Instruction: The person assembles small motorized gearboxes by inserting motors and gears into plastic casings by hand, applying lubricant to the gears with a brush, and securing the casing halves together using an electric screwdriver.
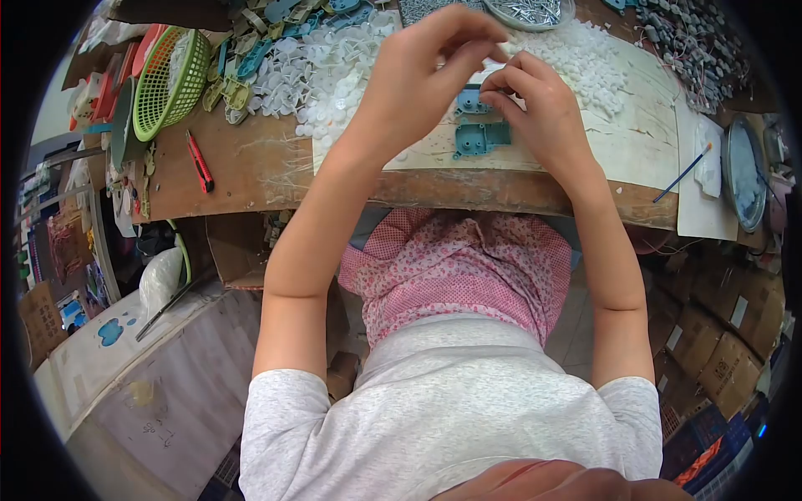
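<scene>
My left hand is raised over the far part of the bench, its thumb and bent fingers coming together at the tips. Whatever lies between those tips is too small to make out. My right hand is curled beside the upper teal plastic housing, thumb and forefinger closed near its right edge. Any small thing in that pinch is hidden. Closer to me, a second teal plastic housing lies with its hollow side up on the pale sheet, touched by neither hand.
White plastic parts and small white pieces are heaped behind my hands. A bowl of screws stands at the back. Leftward are a red cutter knife and a green basket; rightward, a blue brush and grey wired parts.
</scene>
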### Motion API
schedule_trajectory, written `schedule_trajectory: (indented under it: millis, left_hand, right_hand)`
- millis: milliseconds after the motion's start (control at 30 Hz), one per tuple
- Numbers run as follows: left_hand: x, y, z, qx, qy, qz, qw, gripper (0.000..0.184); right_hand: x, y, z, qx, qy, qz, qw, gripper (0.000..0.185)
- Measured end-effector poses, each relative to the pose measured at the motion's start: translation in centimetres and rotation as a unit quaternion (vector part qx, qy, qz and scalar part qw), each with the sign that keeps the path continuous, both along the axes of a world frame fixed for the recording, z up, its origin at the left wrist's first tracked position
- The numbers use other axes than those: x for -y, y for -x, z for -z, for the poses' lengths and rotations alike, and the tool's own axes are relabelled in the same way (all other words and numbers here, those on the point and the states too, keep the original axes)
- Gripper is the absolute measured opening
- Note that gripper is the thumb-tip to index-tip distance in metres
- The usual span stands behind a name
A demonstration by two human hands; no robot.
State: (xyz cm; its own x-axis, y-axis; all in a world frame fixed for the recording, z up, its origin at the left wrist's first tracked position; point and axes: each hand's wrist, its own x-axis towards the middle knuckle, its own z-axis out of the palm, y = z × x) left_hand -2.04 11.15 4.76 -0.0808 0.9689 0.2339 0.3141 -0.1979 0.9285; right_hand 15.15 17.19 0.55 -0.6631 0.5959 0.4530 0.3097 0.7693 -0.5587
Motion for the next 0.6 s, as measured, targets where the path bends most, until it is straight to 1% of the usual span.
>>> schedule_trajectory:
  millis: [33, 67, 100, 167, 200, 233, 267, 300, 333, 367, 400, 433, 467, 500, 533, 567, 600]
  left_hand:
    - [0.9, 0.5, 1.1, 0.019, -0.056, -0.013, 0.998, 0.015]
    - [1.9, 0.9, 1.1, 0.059, -0.022, 0.000, 0.998, 0.017]
    - [2.7, 1.2, 1.5, 0.061, -0.022, -0.001, 0.998, 0.017]
    - [3.9, 1.7, 2.3, 0.099, -0.016, -0.057, 0.993, 0.013]
    - [4.4, 1.9, 2.6, 0.102, -0.016, -0.058, 0.993, 0.013]
    - [4.8, 2.1, 2.9, 0.097, -0.014, -0.083, 0.992, 0.011]
    - [5.1, 2.1, 3.0, 0.092, -0.012, -0.109, 0.990, 0.010]
    - [5.5, 2.0, 3.0, 0.095, -0.011, -0.110, 0.989, 0.010]
    - [5.8, 1.7, 3.0, 0.089, 0.024, -0.096, 0.991, 0.009]
    - [6.2, 1.3, 2.9, 0.083, 0.058, -0.082, 0.991, 0.008]
    - [6.4, 0.5, 2.6, 0.091, 0.086, -0.076, 0.989, 0.009]
    - [6.3, 0.1, 2.9, 0.093, 0.086, -0.078, 0.989, 0.009]
    - [6.2, -0.2, 3.3, -0.006, 0.041, -0.058, 0.997, 0.010]
    - [6.1, -0.6, 3.9, -0.105, -0.005, -0.035, 0.994, 0.012]
    - [5.8, -0.9, 4.8, -0.136, -0.061, -0.036, 0.988, 0.012]
    - [5.7, -1.2, 4.9, -0.135, -0.062, -0.034, 0.988, 0.012]
    - [5.6, -1.3, 5.0, -0.180, -0.074, -0.037, 0.980, 0.011]
  right_hand:
    - [0.0, 0.1, 0.0, 0.003, 0.003, -0.002, 1.000, 0.011]
    - [0.0, 0.2, 0.0, 0.005, 0.003, -0.003, 1.000, 0.011]
    - [0.1, 0.2, 0.0, 0.016, -0.012, -0.001, 1.000, 0.012]
    - [0.1, 0.4, -0.1, 0.028, -0.027, -0.001, 0.999, 0.013]
    - [0.2, 0.5, -0.3, 0.037, -0.067, -0.018, 0.997, 0.015]
    - [0.2, 0.6, -0.5, 0.045, -0.106, -0.036, 0.993, 0.016]
    - [0.2, 0.6, -0.3, 0.048, -0.106, -0.037, 0.993, 0.016]
    - [0.0, 0.5, -0.1, 0.057, -0.115, -0.044, 0.991, 0.017]
    - [-0.1, 0.5, 0.0, 0.066, -0.125, -0.050, 0.989, 0.018]
    - [0.1, 0.4, -0.2, 0.068, -0.125, -0.052, 0.988, 0.018]
    - [0.4, 0.3, -0.7, 0.049, -0.078, -0.044, 0.995, 0.018]
    - [0.7, 0.1, -1.2, 0.030, -0.031, -0.036, 0.998, 0.017]
    - [0.9, -0.2, -1.6, 0.033, -0.030, -0.038, 0.998, 0.017]
    - [1.1, -0.5, -2.1, 0.023, 0.012, -0.021, 0.999, 0.016]
    - [1.2, -1.0, -2.5, 0.013, 0.054, -0.002, 0.998, 0.015]
    - [1.3, -1.4, -2.6, 0.015, 0.054, 0.000, 0.998, 0.015]
    - [1.4, -1.8, -2.8, 0.010, 0.060, 0.008, 0.998, 0.014]
